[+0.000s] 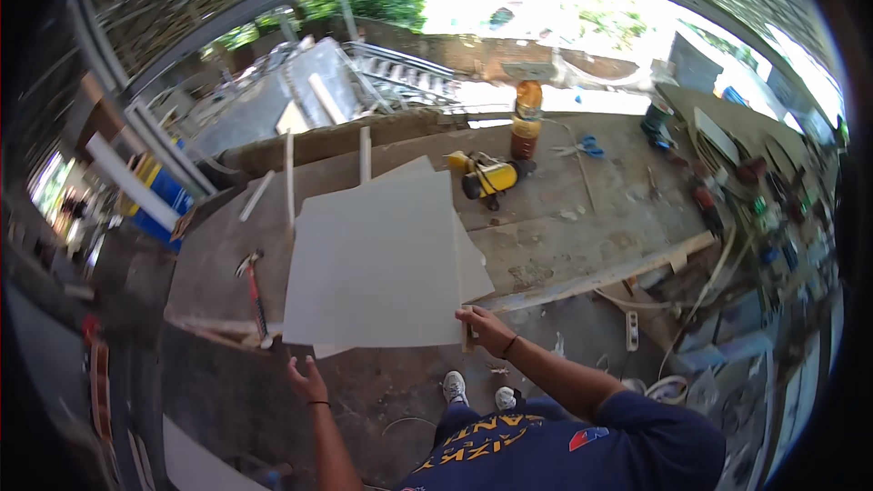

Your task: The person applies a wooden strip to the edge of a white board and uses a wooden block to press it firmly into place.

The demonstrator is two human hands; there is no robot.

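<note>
White panel (373, 259) at my 12 o'clock, over another sheet (474, 270) on the bench (591, 241). My right hand (489, 331) pinches its edge at 4 o'clock; left hand (308, 382) half-open, seemingly empty, near 7. Judged partway: sheets overlapped, edges not yet aligned

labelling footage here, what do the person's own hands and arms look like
The left hand and right hand are gloveless, each with a thin dark band at the wrist. The right arm wears a short navy sleeve; the left arm is bare as far as it shows.
</note>
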